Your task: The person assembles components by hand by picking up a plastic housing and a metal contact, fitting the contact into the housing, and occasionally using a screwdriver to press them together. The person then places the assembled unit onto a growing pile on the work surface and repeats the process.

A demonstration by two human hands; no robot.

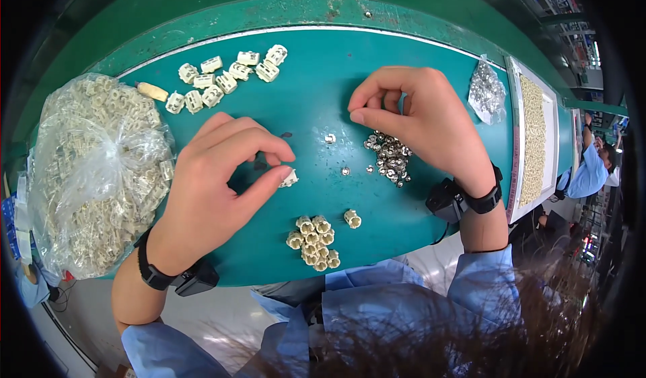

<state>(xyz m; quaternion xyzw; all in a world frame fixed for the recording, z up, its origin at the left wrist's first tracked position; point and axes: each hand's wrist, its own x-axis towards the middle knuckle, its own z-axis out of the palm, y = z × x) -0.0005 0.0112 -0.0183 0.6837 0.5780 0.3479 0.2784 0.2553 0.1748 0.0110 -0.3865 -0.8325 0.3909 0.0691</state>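
My left hand is over the middle-left of the green bench. Its thumb and forefinger are nearly together around a small cream plastic part, which peeks out beneath the thumb tip. To the right, my right hand is raised with thumb and forefinger bent together in a pinch; anything between the tips is too small to make out. Just below it lies a heap of small shiny metal pieces. Between my hands, a lone metal piece and another small metal piece rest on the bench.
A big clear bag of cream parts fills the left side. Cream housings lie scattered at the back left, and round cream parts cluster near the front edge. A small bag of metal pieces and a white tray sit right.
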